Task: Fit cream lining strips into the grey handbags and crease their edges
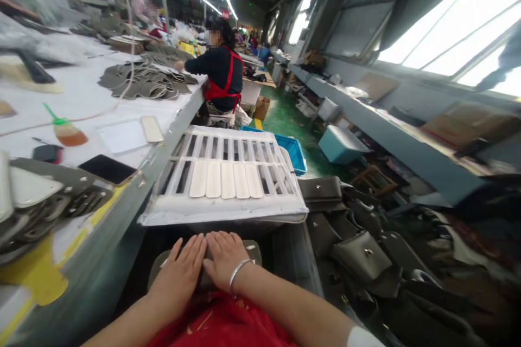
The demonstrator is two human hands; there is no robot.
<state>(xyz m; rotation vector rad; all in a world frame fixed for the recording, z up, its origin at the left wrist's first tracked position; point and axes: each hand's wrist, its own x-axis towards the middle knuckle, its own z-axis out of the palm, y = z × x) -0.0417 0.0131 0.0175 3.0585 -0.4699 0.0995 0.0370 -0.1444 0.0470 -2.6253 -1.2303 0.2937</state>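
My left hand (179, 268) lies palm down on a dark grey-green piece (253, 250) at my lap, its fingers stretched forward. Beside it, fingertips nearly touching, my right hand (226, 257) rests flat on the same piece, a silver bangle at its wrist. Neither hand grips anything that shows. Just beyond them stands a white slatted rack (228, 211) bearing several pale rounded strips (228, 180) in a row.
On the left, a white-topped table (118, 114) holds a phone (107, 169), a glue bottle (69, 133) and stacked grey pieces (142, 80). Dark bags (362, 255) are piled right. A person in a red apron (226, 73) sits ahead; a blue crate (291, 152) stands behind the rack.
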